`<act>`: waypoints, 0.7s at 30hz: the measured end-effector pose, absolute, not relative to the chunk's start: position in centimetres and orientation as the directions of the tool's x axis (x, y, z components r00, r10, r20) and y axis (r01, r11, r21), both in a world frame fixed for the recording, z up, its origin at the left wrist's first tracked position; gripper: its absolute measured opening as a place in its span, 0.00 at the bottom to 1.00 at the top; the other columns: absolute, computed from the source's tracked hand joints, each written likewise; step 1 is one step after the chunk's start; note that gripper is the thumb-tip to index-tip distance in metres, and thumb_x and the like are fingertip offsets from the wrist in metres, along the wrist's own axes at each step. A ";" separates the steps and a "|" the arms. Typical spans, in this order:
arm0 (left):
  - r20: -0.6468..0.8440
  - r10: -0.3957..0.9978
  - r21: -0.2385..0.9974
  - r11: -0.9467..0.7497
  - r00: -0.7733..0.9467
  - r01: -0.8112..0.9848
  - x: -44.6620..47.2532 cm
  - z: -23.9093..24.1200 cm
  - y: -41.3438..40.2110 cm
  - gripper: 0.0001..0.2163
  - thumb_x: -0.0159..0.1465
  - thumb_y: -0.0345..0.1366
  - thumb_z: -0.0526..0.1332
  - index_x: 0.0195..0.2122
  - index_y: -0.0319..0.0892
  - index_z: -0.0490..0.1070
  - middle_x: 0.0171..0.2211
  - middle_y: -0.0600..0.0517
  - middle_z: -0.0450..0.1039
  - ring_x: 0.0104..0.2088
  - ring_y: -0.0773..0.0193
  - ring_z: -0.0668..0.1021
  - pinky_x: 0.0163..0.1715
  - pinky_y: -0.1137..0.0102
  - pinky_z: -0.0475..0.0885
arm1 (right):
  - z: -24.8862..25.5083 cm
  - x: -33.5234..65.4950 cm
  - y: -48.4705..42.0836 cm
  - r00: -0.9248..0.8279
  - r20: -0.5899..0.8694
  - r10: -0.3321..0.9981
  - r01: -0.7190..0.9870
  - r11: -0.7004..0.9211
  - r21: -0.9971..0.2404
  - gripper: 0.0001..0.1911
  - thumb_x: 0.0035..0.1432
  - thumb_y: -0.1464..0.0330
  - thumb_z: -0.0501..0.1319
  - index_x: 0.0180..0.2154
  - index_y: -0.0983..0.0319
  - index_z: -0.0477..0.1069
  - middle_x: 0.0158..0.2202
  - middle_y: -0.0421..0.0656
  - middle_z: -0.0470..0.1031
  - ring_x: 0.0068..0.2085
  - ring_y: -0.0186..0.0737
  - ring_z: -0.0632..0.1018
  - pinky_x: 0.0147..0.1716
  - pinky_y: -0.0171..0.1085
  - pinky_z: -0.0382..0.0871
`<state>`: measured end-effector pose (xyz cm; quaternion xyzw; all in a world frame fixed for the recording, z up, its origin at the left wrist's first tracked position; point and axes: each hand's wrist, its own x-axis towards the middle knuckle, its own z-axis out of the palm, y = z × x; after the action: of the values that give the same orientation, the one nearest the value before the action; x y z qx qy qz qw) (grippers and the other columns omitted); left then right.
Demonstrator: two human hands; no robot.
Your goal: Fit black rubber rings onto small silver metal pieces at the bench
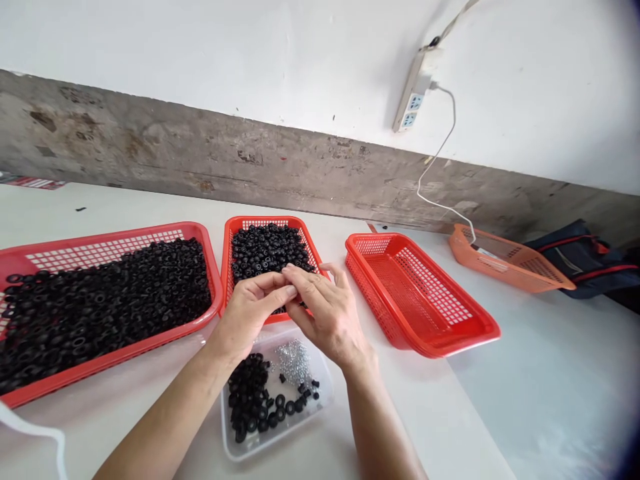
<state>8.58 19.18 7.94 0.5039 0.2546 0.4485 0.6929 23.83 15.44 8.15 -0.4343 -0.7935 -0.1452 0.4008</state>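
Note:
My left hand [253,305] and my right hand [325,310] meet fingertip to fingertip above the near edge of a small red basket [227,247] of black rubber rings. Both hands are pinched shut on something too small to make out. Just below them sits a clear plastic tray [240,448] holding black rings [253,397] and a small heap of shiny metal parts [294,360]. A large red basket [203,230] heaped with black rings lies to the left of my left hand.
An empty red basket [425,297] stands right of my hands, an orange basket [505,260] farther right with a white cable running up to a wall power strip [413,93]. A dark bag [583,257] lies at the far right. A concrete wall base backs the white table.

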 end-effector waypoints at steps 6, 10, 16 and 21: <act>0.087 0.892 0.924 0.094 0.444 -0.371 8.7 7.9 19.2 0.05 0.61 0.35 0.69 0.38 0.46 0.84 0.35 0.52 0.82 0.38 0.63 0.81 0.44 0.71 0.75 | 7.8 23.5 15.4 -0.250 0.748 0.615 0.843 0.518 -0.144 0.16 0.71 0.67 0.56 0.57 0.64 0.68 0.54 0.51 0.78 0.51 0.42 0.81 0.57 0.47 0.61; 0.087 0.852 0.936 0.106 0.516 -0.334 8.2 7.9 19.6 0.07 0.62 0.36 0.68 0.41 0.47 0.83 0.38 0.52 0.83 0.40 0.62 0.81 0.47 0.70 0.75 | 7.9 23.7 15.4 -0.258 0.769 0.585 0.842 0.526 -0.117 0.13 0.71 0.67 0.57 0.55 0.64 0.69 0.53 0.51 0.79 0.50 0.42 0.82 0.57 0.47 0.60; 0.127 0.801 0.959 0.052 0.585 -0.278 7.9 7.9 19.9 0.08 0.65 0.37 0.66 0.44 0.46 0.83 0.41 0.51 0.83 0.43 0.60 0.81 0.51 0.67 0.73 | 7.9 24.0 15.6 -0.275 0.795 0.541 0.833 0.546 -0.083 0.12 0.70 0.70 0.58 0.53 0.65 0.69 0.49 0.52 0.81 0.50 0.43 0.82 0.56 0.47 0.64; 0.148 0.838 0.967 -0.012 0.525 -0.254 8.4 7.6 19.5 0.08 0.65 0.38 0.65 0.42 0.44 0.83 0.39 0.51 0.83 0.41 0.60 0.81 0.47 0.69 0.74 | 7.4 24.3 16.0 -0.339 0.789 0.512 0.810 0.586 -0.032 0.11 0.69 0.71 0.59 0.50 0.70 0.71 0.47 0.56 0.81 0.47 0.46 0.83 0.48 0.43 0.74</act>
<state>8.38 19.55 7.62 0.5764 0.2533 0.4166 0.6558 24.34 15.96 7.44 -0.4149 -0.7966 -0.1873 0.3977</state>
